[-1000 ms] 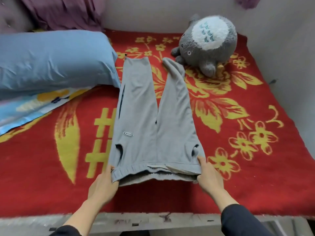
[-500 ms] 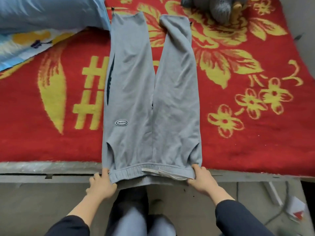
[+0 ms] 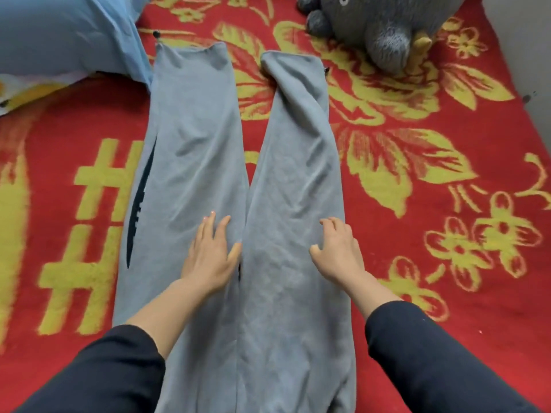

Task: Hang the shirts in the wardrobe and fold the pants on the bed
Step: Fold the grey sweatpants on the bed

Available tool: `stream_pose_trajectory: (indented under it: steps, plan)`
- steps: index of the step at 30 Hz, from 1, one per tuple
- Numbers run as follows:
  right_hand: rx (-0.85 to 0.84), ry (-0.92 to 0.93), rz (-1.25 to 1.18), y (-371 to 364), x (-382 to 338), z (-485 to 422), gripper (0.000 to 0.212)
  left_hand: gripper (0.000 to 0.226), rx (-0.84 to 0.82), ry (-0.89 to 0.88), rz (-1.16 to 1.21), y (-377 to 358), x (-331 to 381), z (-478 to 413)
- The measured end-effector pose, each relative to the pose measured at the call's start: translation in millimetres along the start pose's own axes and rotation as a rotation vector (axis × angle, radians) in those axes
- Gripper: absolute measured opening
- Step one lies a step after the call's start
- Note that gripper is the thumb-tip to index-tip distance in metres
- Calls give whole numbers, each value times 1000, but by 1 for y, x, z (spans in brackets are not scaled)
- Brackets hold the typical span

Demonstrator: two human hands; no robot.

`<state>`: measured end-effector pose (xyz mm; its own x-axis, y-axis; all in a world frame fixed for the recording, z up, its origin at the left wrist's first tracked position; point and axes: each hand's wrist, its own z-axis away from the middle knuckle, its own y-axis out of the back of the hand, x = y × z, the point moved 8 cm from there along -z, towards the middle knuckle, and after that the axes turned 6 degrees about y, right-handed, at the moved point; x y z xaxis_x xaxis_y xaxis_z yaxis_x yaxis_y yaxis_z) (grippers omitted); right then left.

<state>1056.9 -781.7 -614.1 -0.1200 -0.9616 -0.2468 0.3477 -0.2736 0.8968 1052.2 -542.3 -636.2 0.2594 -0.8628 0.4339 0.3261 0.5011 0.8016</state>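
1. Since the earlier frame, both hands had left the waistband corners and travelled up onto the legs of the grey pants (image 3: pixel 238 204); the view had also closed in over the bed.
2. The pants lay flat and lengthwise on the red floral blanket (image 3: pixel 447 263), waistband toward 6 o'clock and out of view, cuffs toward 12 o'clock. The two legs parted slightly above the crotch.
3. The left hand (image 3: pixel 210 251) rested palm down on the left leg, fingers spread and clamped on nothing.
4. The right hand (image 3: pixel 337 248) rested at the 3 o'clock edge of the right leg, fingers curled loosely; whether it pinched the cloth could not be told.
5. A blue pillow (image 3: pixel 68 37) lay at 10 o'clock, touching the left cuff. A grey plush toy (image 3: pixel 384 28) sat at 1 o'clock, near the right cuff.
6. Step in hand, as judged: smoothing the pants before folding.
7. The next move probably called for taking one leg by its outer edge and laying it over the other, seams aligned, without dragging the cloth into new wrinkles.
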Motion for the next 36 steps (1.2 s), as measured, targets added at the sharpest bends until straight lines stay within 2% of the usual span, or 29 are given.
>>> stream_pose_trajectory:
  steps: [2, 5, 15, 18, 21, 25, 26, 27, 28, 30, 33, 35, 36]
  plan:
    - [47, 12, 29, 10, 2, -40, 57, 67, -4, -79, -28, -4, 20, -36]
    - [102, 35, 41, 24, 7, -93, 59, 72, -44, -92, -56, -12, 41, -87]
    - [258, 124, -158, 74, 12, -233, 33, 95, -56, 34, -196, -10, 71, -215]
    - [307, 48, -240, 90, 11, -271, 27, 104, -113, 57, -205, -17, 66, -228]
    - [347, -50, -291, 105, 17, -312, 30, 99, -108, 77, -191, -25, 62, -233]
    - [336, -339, -529, 110, 34, -364, 48, 98, -124, 92, -190, -28, 61, -237]
    - [335, -370, -601, 112, 34, -377, 40, 98, -130, 97, -193, -29, 61, -237]
    - [358, -369, -662, 117, 33, -388, 24, 97, -136, 105, -199, -29, 60, -236]
    - [410, -356, -691, 126, 33, -397, 19, 97, -145, 112, -201, -29, 60, -236]
    - [536, -329, -618, 155, 39, -403, 27, 96, -162, 123, -201, -29, 60, -235]
    - [670, -393, -518, 176, 76, -395, 17, 97, -169, 138, -214, -27, 60, -235]
    - [566, -432, -507, 162, 95, -395, 10, 96, -163, 145, -222, -26, 59, -236]
    - [496, -446, -493, 152, 99, -395, 24, 96, -162, 147, -218, -26, 59, -236]
